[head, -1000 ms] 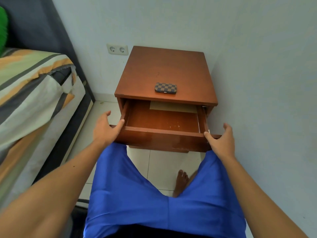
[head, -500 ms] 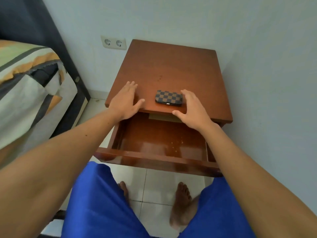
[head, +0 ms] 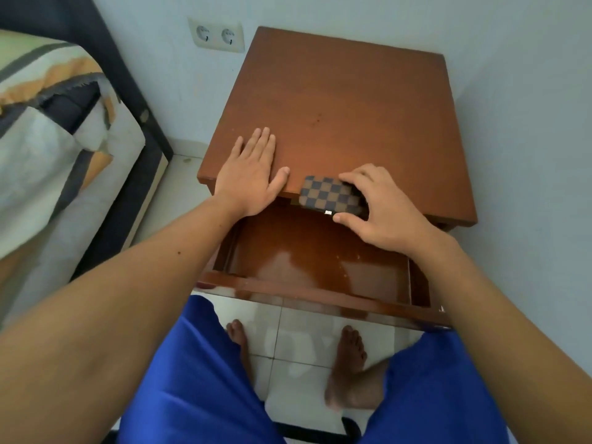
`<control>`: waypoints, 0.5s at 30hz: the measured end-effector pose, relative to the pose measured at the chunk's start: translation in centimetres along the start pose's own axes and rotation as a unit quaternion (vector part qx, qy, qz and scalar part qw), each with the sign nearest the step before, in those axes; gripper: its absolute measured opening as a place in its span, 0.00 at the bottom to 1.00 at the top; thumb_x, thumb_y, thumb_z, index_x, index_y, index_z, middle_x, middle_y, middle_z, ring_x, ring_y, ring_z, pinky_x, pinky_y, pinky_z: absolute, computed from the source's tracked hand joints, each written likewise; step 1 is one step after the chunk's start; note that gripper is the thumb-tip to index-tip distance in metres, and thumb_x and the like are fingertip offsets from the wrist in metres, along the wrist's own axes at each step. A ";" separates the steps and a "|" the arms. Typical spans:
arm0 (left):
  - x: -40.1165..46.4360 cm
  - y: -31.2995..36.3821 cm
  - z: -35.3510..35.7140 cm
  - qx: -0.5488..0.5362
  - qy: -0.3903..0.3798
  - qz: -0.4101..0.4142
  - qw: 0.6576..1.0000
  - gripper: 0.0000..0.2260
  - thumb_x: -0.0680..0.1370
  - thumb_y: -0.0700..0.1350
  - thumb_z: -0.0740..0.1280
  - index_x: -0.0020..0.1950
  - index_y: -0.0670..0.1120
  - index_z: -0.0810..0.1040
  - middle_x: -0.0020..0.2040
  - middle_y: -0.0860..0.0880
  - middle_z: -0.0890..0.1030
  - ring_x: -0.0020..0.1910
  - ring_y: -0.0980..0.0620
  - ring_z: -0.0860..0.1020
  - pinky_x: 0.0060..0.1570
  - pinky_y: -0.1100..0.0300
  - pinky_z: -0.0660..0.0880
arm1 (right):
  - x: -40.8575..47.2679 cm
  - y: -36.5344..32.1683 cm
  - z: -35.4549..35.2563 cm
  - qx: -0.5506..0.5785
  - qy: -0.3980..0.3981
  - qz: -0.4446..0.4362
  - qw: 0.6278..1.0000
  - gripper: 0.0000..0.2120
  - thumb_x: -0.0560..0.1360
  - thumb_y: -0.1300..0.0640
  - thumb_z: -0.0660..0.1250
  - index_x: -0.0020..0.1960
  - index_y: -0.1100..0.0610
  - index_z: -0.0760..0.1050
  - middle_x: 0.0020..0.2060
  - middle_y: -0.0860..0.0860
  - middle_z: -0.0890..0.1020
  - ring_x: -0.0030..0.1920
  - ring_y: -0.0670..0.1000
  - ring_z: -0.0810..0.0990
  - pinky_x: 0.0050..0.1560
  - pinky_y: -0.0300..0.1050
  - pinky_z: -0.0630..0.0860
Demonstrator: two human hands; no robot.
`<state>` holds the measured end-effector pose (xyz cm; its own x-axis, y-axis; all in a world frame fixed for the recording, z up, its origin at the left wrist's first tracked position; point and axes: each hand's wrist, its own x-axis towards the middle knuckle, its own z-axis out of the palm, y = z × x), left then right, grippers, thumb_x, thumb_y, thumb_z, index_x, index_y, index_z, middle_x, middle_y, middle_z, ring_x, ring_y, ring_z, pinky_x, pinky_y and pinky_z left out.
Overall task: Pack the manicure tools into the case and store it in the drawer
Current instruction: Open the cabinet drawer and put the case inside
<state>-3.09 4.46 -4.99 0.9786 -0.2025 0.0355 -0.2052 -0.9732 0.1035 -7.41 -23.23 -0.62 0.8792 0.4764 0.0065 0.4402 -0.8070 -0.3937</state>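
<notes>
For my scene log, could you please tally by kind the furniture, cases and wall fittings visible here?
Nightstand: 1
Open drawer: 1
Checkered case, gripped by the right hand at the nightstand's front edge: 1
Bed: 1
Double wall socket: 1
Total: 5

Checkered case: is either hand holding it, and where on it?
Right hand grips the checkered case at its right end, fingers over the far edge, thumb on the near edge. Left hand lies flat on the nightstand top, holding nothing.
</notes>
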 end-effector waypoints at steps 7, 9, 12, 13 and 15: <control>0.2 0.0 0.2 0.007 0.004 0.000 1.000 0.35 0.86 0.64 0.42 0.86 0.43 0.51 0.87 0.44 0.51 0.86 0.48 0.48 0.83 0.47 0.44 | -4.3 0.3 6.3 0.024 -0.142 0.007 0.990 0.36 0.73 0.40 0.76 0.75 0.53 0.69 0.64 0.46 0.72 0.64 0.48 0.70 0.68 0.46 0.72; 0.2 0.0 0.1 0.011 0.004 0.001 1.000 0.35 0.86 0.64 0.42 0.86 0.43 0.51 0.87 0.44 0.51 0.86 0.48 0.48 0.83 0.47 0.44 | -2.7 1.0 8.1 0.015 -0.170 0.038 0.985 0.36 0.72 0.41 0.77 0.74 0.54 0.69 0.64 0.49 0.73 0.65 0.52 0.72 0.69 0.51 0.73; 0.2 0.0 0.0 0.011 0.002 -0.002 1.000 0.35 0.85 0.64 0.41 0.86 0.43 0.50 0.87 0.45 0.51 0.86 0.48 0.48 0.83 0.48 0.44 | -0.5 1.6 9.7 0.002 -0.192 0.056 0.980 0.37 0.71 0.40 0.78 0.73 0.54 0.70 0.65 0.50 0.73 0.67 0.54 0.71 0.69 0.54 0.72; 0.3 0.0 0.0 0.012 0.003 -0.001 1.000 0.35 0.85 0.64 0.41 0.86 0.43 0.50 0.87 0.45 0.51 0.86 0.48 0.48 0.83 0.48 0.44 | -0.1 1.7 10.1 -0.015 -0.198 0.056 0.978 0.38 0.70 0.40 0.78 0.73 0.53 0.70 0.65 0.50 0.73 0.67 0.54 0.70 0.68 0.54 0.72; 0.3 0.1 0.1 0.013 0.004 -0.001 1.000 0.35 0.85 0.64 0.41 0.86 0.43 0.50 0.87 0.45 0.51 0.86 0.48 0.48 0.83 0.47 0.44 | 0.2 1.8 10.7 -0.053 -0.207 0.049 0.976 0.38 0.68 0.39 0.79 0.71 0.53 0.71 0.64 0.50 0.73 0.66 0.54 0.69 0.67 0.53 0.73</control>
<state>-2.84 4.34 -5.06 0.9789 -0.1999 0.0428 -0.2027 -0.9761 0.0777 -8.36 -20.80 -11.15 0.7788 0.4775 -0.4068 0.3931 -0.8769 -0.2766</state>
